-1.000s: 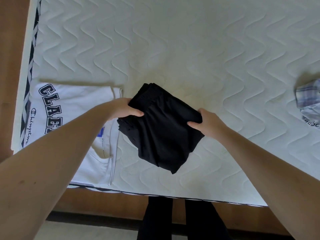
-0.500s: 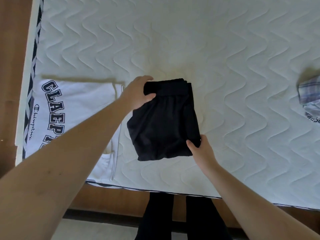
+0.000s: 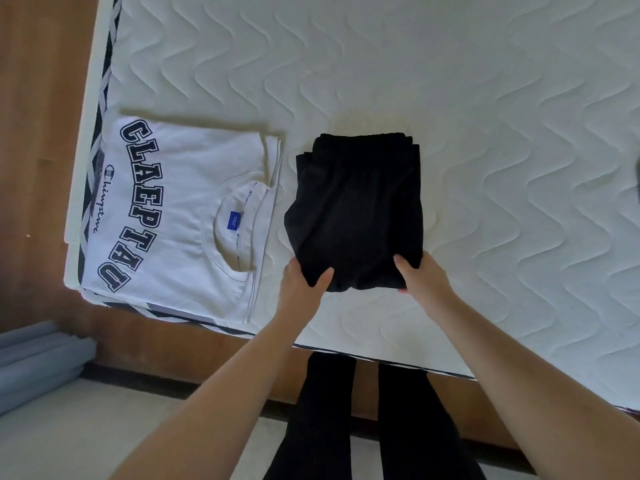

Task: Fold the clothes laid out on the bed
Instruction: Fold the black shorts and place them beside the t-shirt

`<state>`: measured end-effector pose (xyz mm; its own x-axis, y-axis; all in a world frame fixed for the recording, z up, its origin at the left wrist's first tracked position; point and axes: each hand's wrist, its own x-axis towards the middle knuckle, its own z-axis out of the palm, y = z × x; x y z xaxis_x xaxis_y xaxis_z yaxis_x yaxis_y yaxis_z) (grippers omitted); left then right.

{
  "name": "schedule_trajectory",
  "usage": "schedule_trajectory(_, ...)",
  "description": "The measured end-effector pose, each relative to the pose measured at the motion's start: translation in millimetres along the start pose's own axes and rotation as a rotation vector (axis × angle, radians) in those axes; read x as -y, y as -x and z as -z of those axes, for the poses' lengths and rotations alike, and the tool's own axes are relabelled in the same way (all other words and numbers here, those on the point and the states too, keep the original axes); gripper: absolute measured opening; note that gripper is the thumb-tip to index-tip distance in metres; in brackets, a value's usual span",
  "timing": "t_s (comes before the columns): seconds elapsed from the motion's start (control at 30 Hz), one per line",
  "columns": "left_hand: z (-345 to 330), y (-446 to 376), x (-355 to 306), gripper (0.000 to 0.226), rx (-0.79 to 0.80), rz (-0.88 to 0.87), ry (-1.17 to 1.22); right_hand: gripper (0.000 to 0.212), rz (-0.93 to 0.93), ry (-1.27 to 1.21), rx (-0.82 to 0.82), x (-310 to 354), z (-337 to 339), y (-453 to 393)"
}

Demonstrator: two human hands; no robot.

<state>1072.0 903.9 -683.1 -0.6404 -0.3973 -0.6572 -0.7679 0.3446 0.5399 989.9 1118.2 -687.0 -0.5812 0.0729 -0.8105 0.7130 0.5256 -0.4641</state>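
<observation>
The black garment (image 3: pixel 356 209) is matte, soft fabric folded into a thick rectangle lying flat on the wave-quilted white mattress (image 3: pixel 450 81). Its long axis runs away from the person, with the gathered waistband at the far end. It lies just right of the folded white lettered T-shirt (image 3: pixel 180 209). The left hand (image 3: pixel 300 285) and right hand (image 3: pixel 420 277) each pinch a near corner of the garment, thumbs on top.
</observation>
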Motion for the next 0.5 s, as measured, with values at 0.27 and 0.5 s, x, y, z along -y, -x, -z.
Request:
schedule_trajectory(0.27,20,0,13,0.045,-0.077,-0.034,0.035,0.049,-0.053,-0.127,0.186,-24,-20,24)
schedule_trajectory(0.5,28,20,46,0.062,-0.074,-0.067,-0.156,0.038,0.045,0.314,-0.017,-45,-27,39)
